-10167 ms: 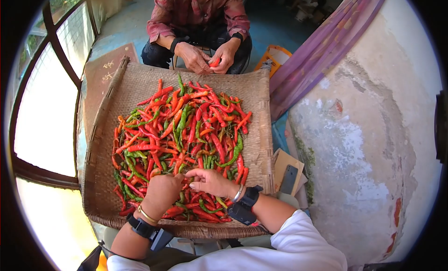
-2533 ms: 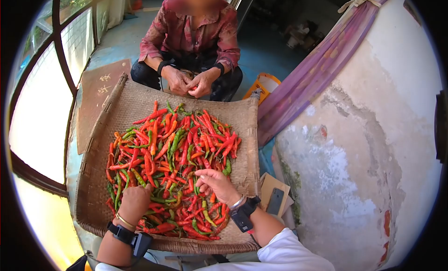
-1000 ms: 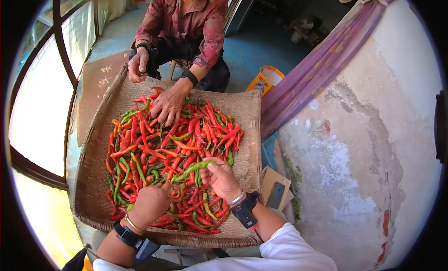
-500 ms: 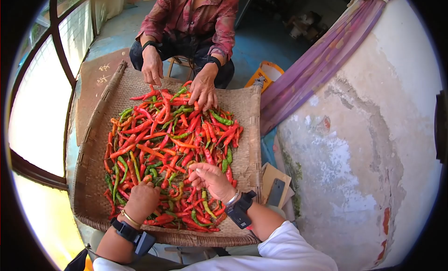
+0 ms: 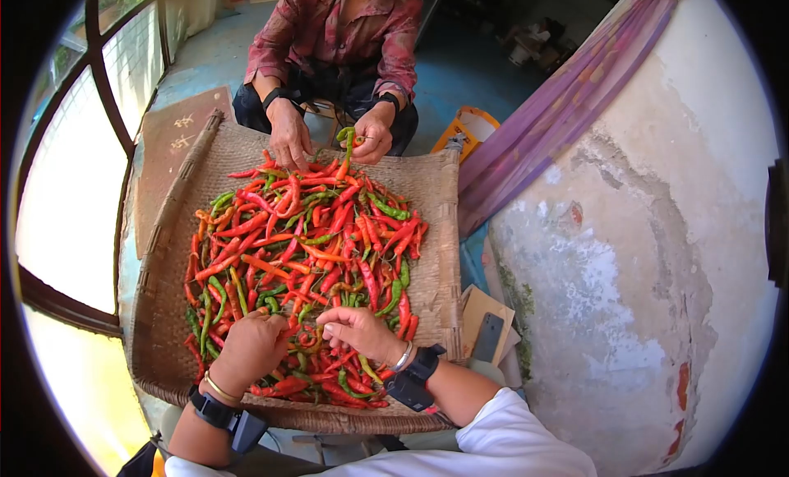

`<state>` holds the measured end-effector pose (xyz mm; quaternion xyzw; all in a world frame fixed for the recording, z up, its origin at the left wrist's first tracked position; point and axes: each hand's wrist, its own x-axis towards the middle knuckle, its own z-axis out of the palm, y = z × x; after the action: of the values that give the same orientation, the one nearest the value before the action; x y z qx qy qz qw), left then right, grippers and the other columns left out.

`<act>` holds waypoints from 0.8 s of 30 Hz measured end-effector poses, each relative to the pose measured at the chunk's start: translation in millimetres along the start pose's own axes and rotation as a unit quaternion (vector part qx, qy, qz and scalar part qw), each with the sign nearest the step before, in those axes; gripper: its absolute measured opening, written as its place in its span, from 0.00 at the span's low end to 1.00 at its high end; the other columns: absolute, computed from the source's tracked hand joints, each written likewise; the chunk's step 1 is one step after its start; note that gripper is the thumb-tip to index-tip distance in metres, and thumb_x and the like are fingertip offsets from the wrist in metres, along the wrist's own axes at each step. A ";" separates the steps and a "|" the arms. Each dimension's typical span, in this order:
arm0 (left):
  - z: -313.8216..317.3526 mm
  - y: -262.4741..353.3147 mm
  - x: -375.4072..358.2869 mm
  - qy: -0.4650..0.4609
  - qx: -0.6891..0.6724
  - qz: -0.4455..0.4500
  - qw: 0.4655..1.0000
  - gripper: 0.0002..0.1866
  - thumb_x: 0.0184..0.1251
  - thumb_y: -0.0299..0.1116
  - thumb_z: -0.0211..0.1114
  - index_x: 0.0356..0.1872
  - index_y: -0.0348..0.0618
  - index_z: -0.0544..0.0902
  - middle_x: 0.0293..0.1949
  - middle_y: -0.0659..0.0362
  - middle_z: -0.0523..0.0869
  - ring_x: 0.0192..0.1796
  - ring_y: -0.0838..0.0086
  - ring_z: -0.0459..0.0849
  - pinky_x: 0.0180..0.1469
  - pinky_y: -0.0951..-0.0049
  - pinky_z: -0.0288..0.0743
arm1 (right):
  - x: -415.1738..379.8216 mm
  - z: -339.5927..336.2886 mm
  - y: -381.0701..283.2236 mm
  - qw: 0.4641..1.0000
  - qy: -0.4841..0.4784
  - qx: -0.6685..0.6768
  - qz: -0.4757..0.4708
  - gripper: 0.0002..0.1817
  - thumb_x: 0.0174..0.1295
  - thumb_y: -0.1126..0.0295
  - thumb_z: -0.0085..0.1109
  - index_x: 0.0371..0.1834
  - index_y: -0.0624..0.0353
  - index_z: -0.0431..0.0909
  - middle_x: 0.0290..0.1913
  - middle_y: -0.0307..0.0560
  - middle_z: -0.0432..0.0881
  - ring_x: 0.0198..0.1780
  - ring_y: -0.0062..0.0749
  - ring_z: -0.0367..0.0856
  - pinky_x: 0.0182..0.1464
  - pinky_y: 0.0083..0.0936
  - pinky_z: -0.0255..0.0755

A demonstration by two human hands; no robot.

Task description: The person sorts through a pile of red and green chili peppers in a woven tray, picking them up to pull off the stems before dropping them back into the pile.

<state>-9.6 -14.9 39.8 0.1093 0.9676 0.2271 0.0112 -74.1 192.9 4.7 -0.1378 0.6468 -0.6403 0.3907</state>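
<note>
Red, orange and green chili peppers (image 5: 288, 247) lie piled in a shallow woven basket (image 5: 164, 345). Above the near part of the pile, my left hand (image 5: 251, 345) has its fingers closed at the end of a red pepper (image 5: 289, 331). My right hand (image 5: 357, 331), just to its right, has its fingers bent together in a pinch over the peppers; whatever lies between the fingertips is too small to make out.
Across the basket sits a person in a red patterned shirt (image 5: 337, 37), one hand on the peppers, the other holding green ones. A phone (image 5: 488, 337) on cardboard, a purple curtain (image 5: 559, 107) and a wall (image 5: 608, 288) are at the right.
My left hand has risen off the pile and turned toward my right hand, which has moved slightly left. The other person's hands have drawn back, one now with green peppers.
</note>
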 end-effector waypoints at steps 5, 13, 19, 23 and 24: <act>-2.0 8.4 4.2 0.076 -0.107 -0.017 0.991 0.09 0.46 0.26 0.65 0.31 0.39 0.77 0.26 0.54 0.80 0.28 0.64 0.80 0.30 0.68 0.74 | -1.7 10.3 5.6 0.994 -0.066 -0.083 0.001 0.14 0.61 0.69 0.52 0.47 0.64 0.73 0.33 0.39 0.78 0.31 0.17 0.75 0.35 0.17 0.71; 1.9 21.1 3.9 0.161 -0.517 -0.082 0.837 0.14 0.54 0.22 0.64 0.42 0.38 0.74 0.30 0.64 0.77 0.32 0.84 0.75 0.34 0.83 0.70 | -2.4 15.7 11.8 0.982 -0.052 -0.143 -0.114 0.22 0.59 0.69 0.55 0.58 0.60 0.66 0.47 0.40 0.73 0.46 0.21 0.74 0.48 0.19 0.71; 13.1 15.2 4.8 0.100 -0.680 -0.121 0.716 0.10 0.57 0.20 0.61 0.39 0.41 0.72 0.31 0.67 0.77 0.33 0.86 0.74 0.38 0.85 0.70 | -5.5 17.0 12.2 0.997 -0.066 0.028 -0.028 0.19 0.63 0.63 0.50 0.54 0.62 0.68 0.36 0.39 0.75 0.37 0.19 0.75 0.38 0.17 0.72; 18.3 22.5 3.7 0.037 -0.683 -0.144 0.715 0.08 0.57 0.21 0.62 0.36 0.42 0.74 0.32 0.66 0.77 0.34 0.86 0.74 0.38 0.84 0.70 | -7.4 16.3 7.0 0.999 -0.038 0.015 -0.021 0.15 0.64 0.64 0.49 0.48 0.62 0.72 0.23 0.34 0.73 0.23 0.12 0.69 0.25 0.11 0.64; 17.9 23.4 4.1 0.020 -0.678 -0.156 0.718 0.06 0.57 0.22 0.62 0.34 0.42 0.76 0.29 0.66 0.77 0.29 0.86 0.74 0.32 0.85 0.70 | -7.5 16.8 6.7 0.999 -0.043 0.002 -0.033 0.14 0.65 0.62 0.48 0.42 0.63 0.74 0.21 0.34 0.71 0.21 0.13 0.68 0.24 0.11 0.64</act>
<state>-7.5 14.2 34.2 -0.0841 0.5584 0.8195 0.0979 -55.5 186.8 3.0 -0.1852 0.6233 -0.6478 0.3970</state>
